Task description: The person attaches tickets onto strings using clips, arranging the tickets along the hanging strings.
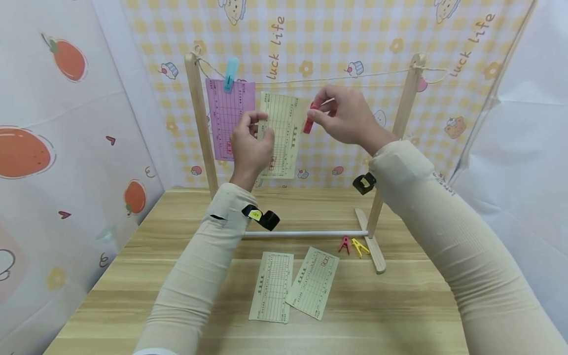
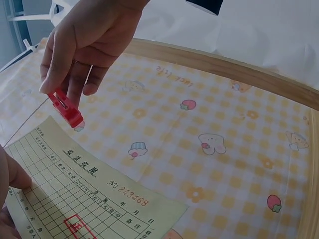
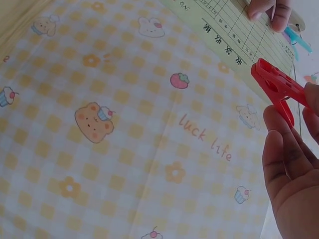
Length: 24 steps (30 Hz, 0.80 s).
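My left hand point(image 1: 254, 145) pinches the left edge of a pale yellow receipt slip point(image 1: 284, 133) between thumb and fingers, holding it upright just below the string point(image 1: 337, 79). In my right hand point(image 1: 343, 116) is a red clothespin point(image 3: 279, 87), gripped by its handles, right beside the slip's upper right edge. The right wrist view shows the clothespin angled toward the slip. To the left, a pink receipt slip point(image 1: 230, 113) hangs from the string under a light blue clothespin point(image 1: 230, 75), partly behind my left hand.
Two pale green receipt slips point(image 1: 271, 288) lie on the wooden table point(image 1: 177, 296). A red clothespin point(image 1: 344, 245) and a yellow clothespin point(image 1: 360, 247) lie near the foot of the right post point(image 1: 401, 113). A white rod point(image 1: 310, 233) runs low between the posts.
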Each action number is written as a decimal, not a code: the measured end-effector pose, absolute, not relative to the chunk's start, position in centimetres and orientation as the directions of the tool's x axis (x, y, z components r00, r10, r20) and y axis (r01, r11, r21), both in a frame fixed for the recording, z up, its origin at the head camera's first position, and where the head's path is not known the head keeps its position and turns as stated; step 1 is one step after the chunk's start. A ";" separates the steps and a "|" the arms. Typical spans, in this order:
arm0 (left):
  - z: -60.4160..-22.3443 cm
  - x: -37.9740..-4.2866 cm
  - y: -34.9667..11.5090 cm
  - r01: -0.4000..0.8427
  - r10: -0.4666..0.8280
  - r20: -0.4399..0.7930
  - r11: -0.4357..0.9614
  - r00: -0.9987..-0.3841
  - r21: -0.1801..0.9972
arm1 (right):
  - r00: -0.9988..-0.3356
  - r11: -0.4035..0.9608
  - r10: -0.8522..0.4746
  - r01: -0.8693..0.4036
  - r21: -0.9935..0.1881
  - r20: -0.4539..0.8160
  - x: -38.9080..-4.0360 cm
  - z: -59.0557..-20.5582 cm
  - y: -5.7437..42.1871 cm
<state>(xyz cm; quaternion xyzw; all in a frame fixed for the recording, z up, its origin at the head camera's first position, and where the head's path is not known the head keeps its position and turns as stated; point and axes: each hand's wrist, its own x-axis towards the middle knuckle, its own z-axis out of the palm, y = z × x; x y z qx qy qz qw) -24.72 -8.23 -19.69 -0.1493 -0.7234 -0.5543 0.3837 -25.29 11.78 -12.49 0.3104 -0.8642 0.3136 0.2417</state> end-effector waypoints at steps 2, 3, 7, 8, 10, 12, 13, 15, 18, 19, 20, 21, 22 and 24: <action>-19.6 -24.7 -8.2 0.649 -0.215 0.726 0.336 -0.653 0.683 | -0.681 0.604 -0.386 -0.696 -0.387 0.622 -25.3 -12.4 11.7; -19.6 -24.6 -8.2 0.655 -0.218 0.731 0.333 -0.646 0.678 | -0.675 0.601 -0.389 -0.702 -0.383 0.627 -25.2 -12.3 11.7; -19.4 -24.6 -8.0 0.673 -0.231 0.746 0.325 -0.624 0.664 | -0.647 0.587 -0.399 -0.725 -0.360 0.650 -25.1 -11.9 11.5; -19.4 -24.5 -8.0 0.673 -0.235 0.745 0.324 -0.624 0.665 | -0.641 0.586 -0.399 -0.728 -0.355 0.656 -25.1 -11.8 11.5; -19.2 -24.5 -8.0 0.669 -0.239 0.740 0.320 -0.628 0.671 | -0.635 0.587 -0.398 -0.731 -0.348 0.662 -25.0 -11.6 11.4; -18.9 -24.5 -7.9 0.667 -0.243 0.736 0.315 -0.632 0.676 | -0.632 0.592 -0.397 -0.731 -0.341 0.665 -25.0 -11.3 11.3; -18.8 -24.4 -7.9 0.666 -0.245 0.734 0.311 -0.633 0.678 | -0.631 0.594 -0.397 -0.730 -0.338 0.666 -24.9 -11.1 11.3; -18.7 -24.4 -7.8 0.666 -0.251 0.731 0.302 -0.635 0.682 | -0.627 0.595 -0.399 -0.732 -0.332 0.669 -24.9 -10.9 11.1; -18.6 -24.4 -7.7 0.676 -0.258 0.732 0.280 -0.631 0.682 | -0.621 0.597 -0.396 -0.734 -0.324 0.676 -25.0 -10.5 10.9; -18.5 -24.5 -7.7 0.679 -0.259 0.732 0.273 -0.630 0.682 | -0.617 0.593 -0.394 -0.737 -0.325 0.681 -25.0 -10.4 10.8; -18.5 -24.5 -7.7 0.678 -0.261 0.727 0.263 -0.635 0.687 | -0.615 0.589 -0.392 -0.739 -0.327 0.684 -25.0 -10.3 10.8; -18.5 -24.6 -7.6 0.675 -0.262 0.721 0.253 -0.641 0.693 | -0.616 0.588 -0.390 -0.739 -0.329 0.685 -25.1 -10.3 10.7; -18.4 -24.6 -7.6 0.670 -0.264 0.714 0.247 -0.649 0.700 | -0.618 0.588 -0.388 -0.737 -0.332 0.684 -25.1 -10.2 10.7; -18.3 -24.7 -7.5 0.654 -0.268 0.696 0.240 -0.666 0.718 | -0.622 0.586 -0.386 -0.735 -0.340 0.682 -25.1 -10.1 10.6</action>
